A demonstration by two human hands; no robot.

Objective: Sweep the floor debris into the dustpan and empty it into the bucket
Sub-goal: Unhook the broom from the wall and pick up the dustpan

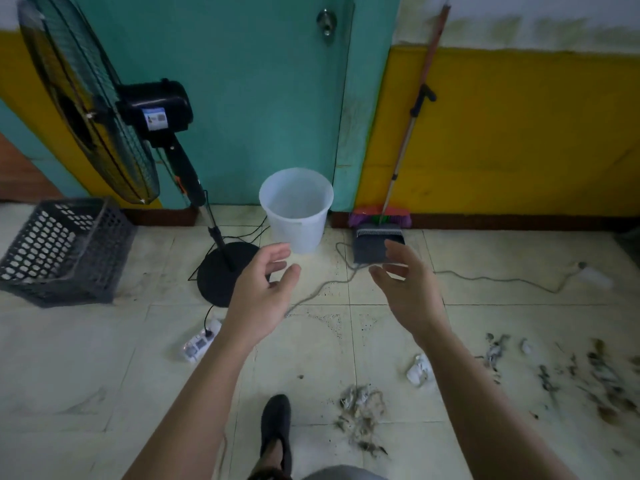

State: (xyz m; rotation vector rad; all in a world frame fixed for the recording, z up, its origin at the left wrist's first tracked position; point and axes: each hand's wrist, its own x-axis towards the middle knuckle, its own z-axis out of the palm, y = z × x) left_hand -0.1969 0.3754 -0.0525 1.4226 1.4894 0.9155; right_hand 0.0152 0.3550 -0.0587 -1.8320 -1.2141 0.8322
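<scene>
Debris of dry scraps and crumpled paper lies on the tiled floor, one clump (362,415) near my foot and a wider scatter (581,372) at the right. A white plastic bucket (296,209) stands upright by the green door. To its right a dark dustpan (375,245) and a broom with a purple head (379,216) lean against the yellow wall, the long handle (412,123) rising up it. My left hand (263,292) and my right hand (408,289) are raised in front of me, both empty with fingers apart, the right one overlapping the dustpan's front edge.
A black standing fan (104,109) with its round base (225,271) stands at the left, next to a dark perforated crate (62,251). A white power strip (201,342) and a grey cable (485,277) run across the floor. My dark shoe (276,427) is at the bottom.
</scene>
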